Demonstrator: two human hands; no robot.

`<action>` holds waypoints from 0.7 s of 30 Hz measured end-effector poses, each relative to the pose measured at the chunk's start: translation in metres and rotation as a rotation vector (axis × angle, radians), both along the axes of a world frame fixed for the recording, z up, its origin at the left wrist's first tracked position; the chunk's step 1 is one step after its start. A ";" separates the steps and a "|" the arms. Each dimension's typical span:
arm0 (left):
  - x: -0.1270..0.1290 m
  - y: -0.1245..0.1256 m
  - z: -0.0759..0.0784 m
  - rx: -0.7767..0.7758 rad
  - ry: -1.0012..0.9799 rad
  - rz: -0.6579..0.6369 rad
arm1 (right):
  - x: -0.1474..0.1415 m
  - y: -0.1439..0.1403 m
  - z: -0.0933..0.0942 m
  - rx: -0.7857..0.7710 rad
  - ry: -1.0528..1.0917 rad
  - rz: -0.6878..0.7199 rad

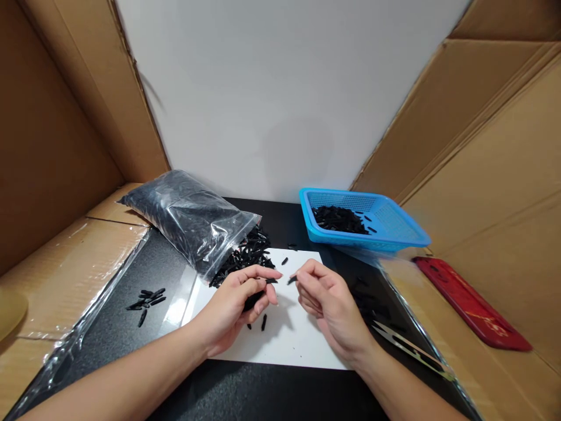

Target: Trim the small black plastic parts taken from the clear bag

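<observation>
Over the white sheet my two hands face each other, a small gap between their fingertips. My left hand is closed, pinching a thin black piece between thumb and fingers; more black shows beneath its palm. Between the thumb and finger of my right hand sits another small black sliver. What kind of thing these pieces are, I cannot tell. Behind my left hand lies a heap of similar black pieces at the mouth of a clear zip bag full of them. A few loose ones lie on the sheet.
A blue plastic basket at the back right holds many black pieces. Metal tweezers lie at the right, near a red flat case. A small cluster of black pieces is on the dark mat at left. Cardboard walls flank both sides.
</observation>
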State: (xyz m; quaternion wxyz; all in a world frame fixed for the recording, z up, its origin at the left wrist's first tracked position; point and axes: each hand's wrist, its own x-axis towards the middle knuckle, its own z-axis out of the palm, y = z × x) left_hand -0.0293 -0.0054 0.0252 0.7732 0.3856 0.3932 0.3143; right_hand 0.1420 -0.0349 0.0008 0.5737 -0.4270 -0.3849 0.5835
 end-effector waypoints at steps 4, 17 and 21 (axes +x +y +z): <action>0.000 -0.001 -0.001 0.036 -0.004 -0.022 | 0.000 0.001 0.005 -0.086 0.208 0.149; 0.002 -0.004 0.001 0.081 -0.026 -0.049 | 0.002 -0.002 -0.002 0.190 -0.565 -0.047; 0.001 -0.002 0.002 0.008 -0.037 -0.001 | 0.002 0.000 0.002 0.184 -0.492 -0.081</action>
